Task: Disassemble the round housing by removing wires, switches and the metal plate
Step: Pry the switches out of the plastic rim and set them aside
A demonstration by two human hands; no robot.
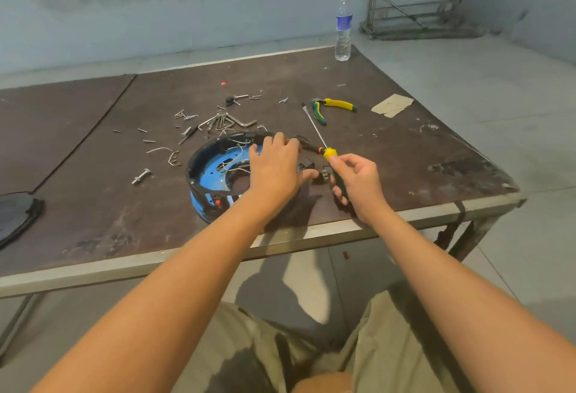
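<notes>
Brown table [389, 143] carries everything. Round housing [215, 174], blue inside, lies under the left hand [276, 165], which presses flat, fingers spread, over its right rim. Right hand [358, 182], just right of it, is closed around a screwdriver [324, 147], tip pointing away. Loose screws [187, 130] beyond the left hand suggest fasteners are out (partly); white wires [233, 160] and black switches [324, 172] remain.

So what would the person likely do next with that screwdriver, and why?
Probably swing the screwdriver tip down toward the small black switches at the round housing's right edge. The right hand holds it blade pointing up and away, while the left hand steadies the housing beside those switches.
</notes>
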